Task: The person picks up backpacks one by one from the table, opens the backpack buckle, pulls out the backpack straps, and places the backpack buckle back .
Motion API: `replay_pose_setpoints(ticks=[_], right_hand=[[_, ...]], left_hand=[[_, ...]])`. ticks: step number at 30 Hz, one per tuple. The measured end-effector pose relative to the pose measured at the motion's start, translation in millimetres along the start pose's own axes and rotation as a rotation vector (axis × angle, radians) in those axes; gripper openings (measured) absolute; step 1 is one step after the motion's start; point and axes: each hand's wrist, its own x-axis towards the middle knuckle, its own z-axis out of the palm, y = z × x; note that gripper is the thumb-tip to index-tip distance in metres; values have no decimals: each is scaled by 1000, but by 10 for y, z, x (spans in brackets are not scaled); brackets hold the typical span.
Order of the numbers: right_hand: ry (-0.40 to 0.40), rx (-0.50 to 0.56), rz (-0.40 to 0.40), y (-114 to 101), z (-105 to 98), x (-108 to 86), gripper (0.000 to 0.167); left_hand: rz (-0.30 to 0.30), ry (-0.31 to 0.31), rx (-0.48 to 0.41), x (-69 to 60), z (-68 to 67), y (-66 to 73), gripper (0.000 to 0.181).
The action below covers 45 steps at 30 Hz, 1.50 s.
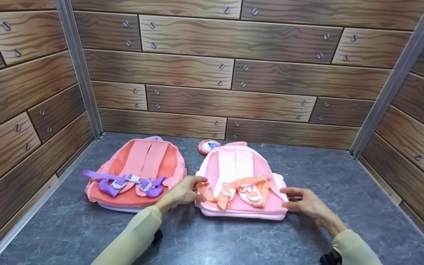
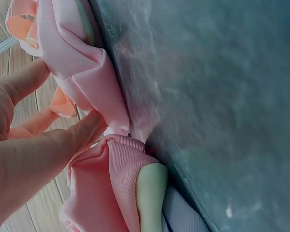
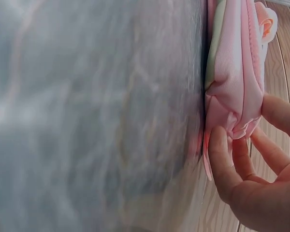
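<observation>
On the desk [image 1: 212, 241], beside the red bag [image 1: 138, 169], pinching the pink bag [image 1: 236, 171] at both sides with fingers of left hand [image 1: 182, 190] and right hand [image 1: 307, 203]; liable to slip if lifted unevenly.

Undersides of the left coral backpack [image 1: 147, 162] and right pink backpack [image 1: 235, 165] are hidden; the pattern on the far round ornament [image 1: 208, 146] is too small to tell; both near sleeves [image 1: 133, 235] are cut off
</observation>
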Motion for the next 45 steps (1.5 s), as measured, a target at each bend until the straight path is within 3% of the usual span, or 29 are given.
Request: replay_pose_setpoints(ticks=[6, 14, 22, 45], right_hand=[[-23, 3, 4, 94, -131, -13, 64], [-117, 163, 16, 195, -313, -46, 69], [-143, 190, 22, 259, -480, -71, 68], [-154, 145, -4, 519, -1070, -161, 62]], left_hand=[[-12, -15, -36, 54, 78, 29, 65], [9, -32, -177, 146, 189, 49, 64], [-12, -22, -278, 230, 313, 128, 57], [-73, 48, -197, 553, 792, 501, 53]])
